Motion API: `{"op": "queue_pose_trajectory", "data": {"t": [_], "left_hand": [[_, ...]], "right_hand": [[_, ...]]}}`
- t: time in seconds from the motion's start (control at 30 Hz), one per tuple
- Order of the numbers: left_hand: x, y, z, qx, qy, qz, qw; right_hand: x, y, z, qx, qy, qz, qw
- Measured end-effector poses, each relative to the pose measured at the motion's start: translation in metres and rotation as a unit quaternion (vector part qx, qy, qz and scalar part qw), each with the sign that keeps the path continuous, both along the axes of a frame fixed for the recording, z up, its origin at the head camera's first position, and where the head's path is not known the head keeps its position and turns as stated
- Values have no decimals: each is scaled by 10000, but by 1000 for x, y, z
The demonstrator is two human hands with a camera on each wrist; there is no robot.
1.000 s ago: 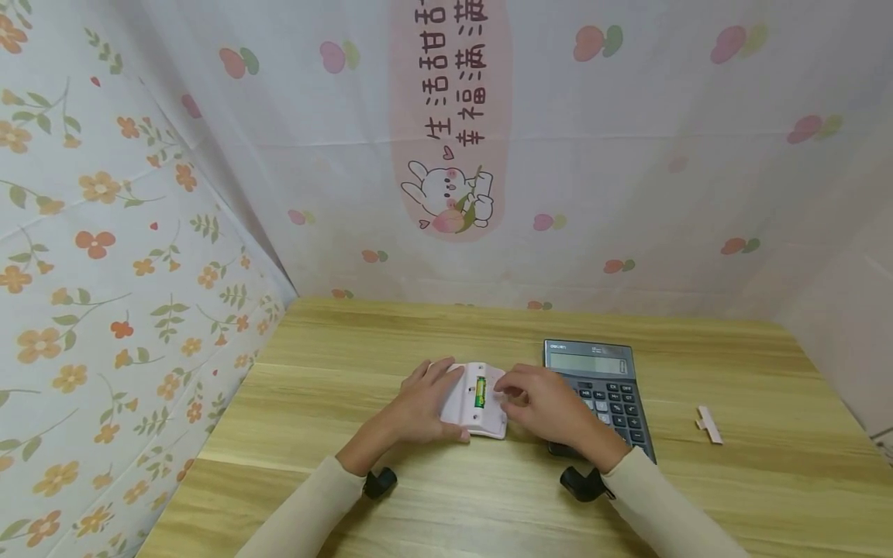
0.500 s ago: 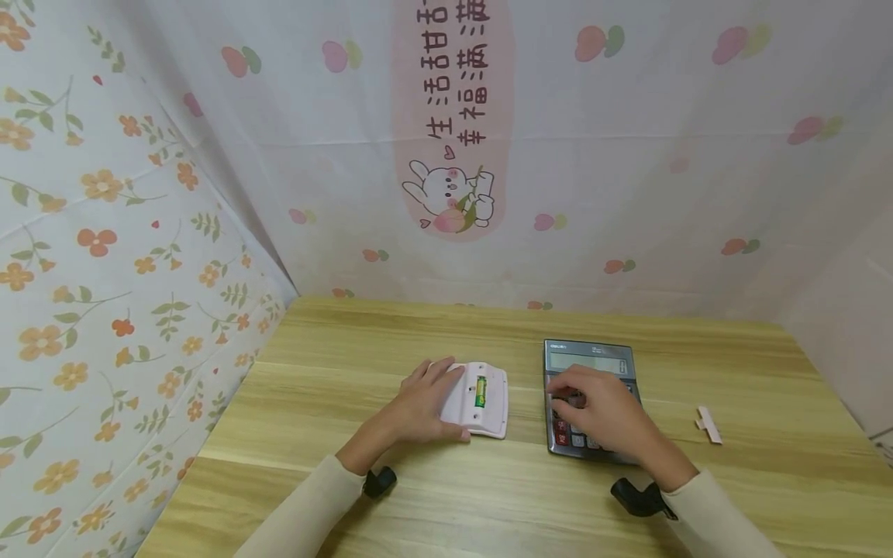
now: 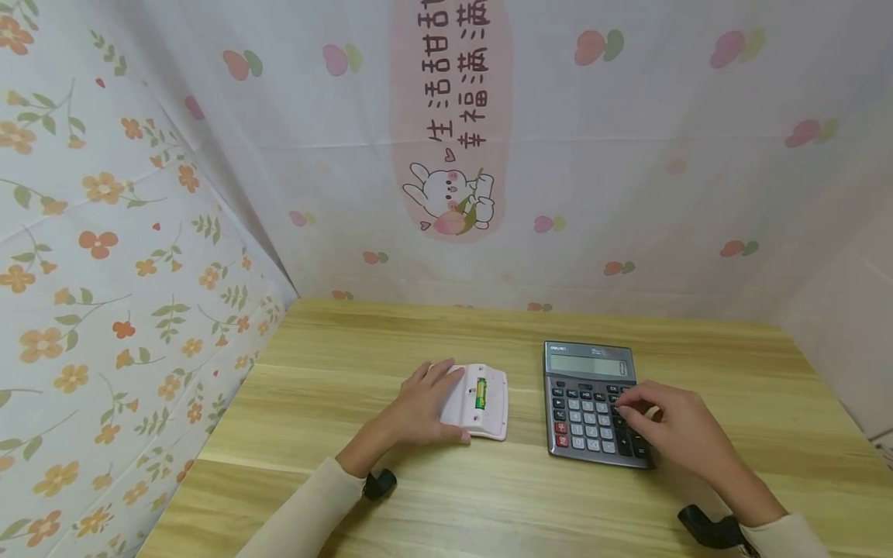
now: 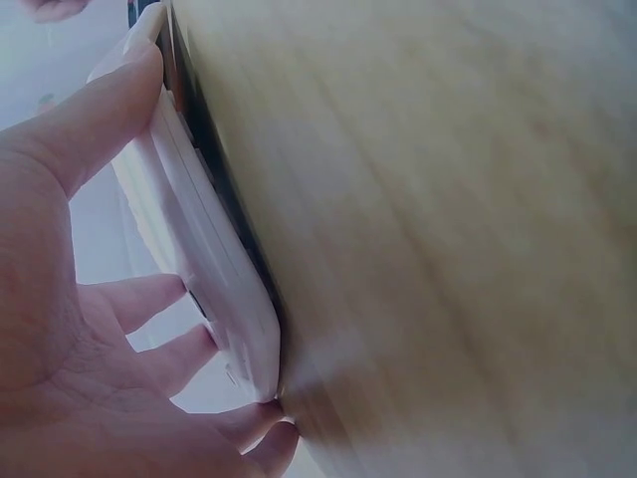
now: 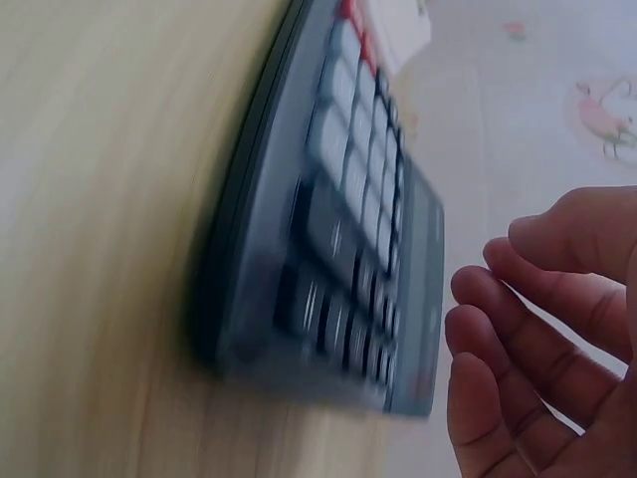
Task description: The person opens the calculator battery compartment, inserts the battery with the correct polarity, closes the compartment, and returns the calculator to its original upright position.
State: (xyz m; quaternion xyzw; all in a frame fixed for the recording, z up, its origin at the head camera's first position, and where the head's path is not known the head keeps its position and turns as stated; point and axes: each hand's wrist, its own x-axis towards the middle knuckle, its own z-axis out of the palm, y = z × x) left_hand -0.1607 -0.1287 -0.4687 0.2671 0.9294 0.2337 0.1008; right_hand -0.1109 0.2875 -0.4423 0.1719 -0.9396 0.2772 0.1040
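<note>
A white device lies back side up on the table, with a green-and-yellow battery in its uncovered slot. My left hand holds it, thumb at the near edge and fingers over its left part and far edge. In the left wrist view, the device's white side shows between thumb and fingers. Over the right side of a dark grey calculator hovers my right hand. Its fingers are loosely bent; the right wrist view shows nothing between thumb and fingertips, near the calculator keys.
Both things lie on a wood-grain table. A patterned cloth hangs behind it, and a floral cloth hangs along the left. The spot where a small pinkish piece lay is hidden behind my right hand.
My right hand has left the white device and moved right across the calculator, uncovering its keys. It now covers the small pinkish piece's spot. The left hand keeps its place.
</note>
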Motion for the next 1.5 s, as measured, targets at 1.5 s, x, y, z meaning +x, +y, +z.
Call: {"op": "queue_pose_trajectory", "data": {"t": [1.5], "left_hand": [[-1,-1,-3,-39,5,60,10000]], "right_hand": [[-8,124,-19,941,-1665,-843,9779]]}}
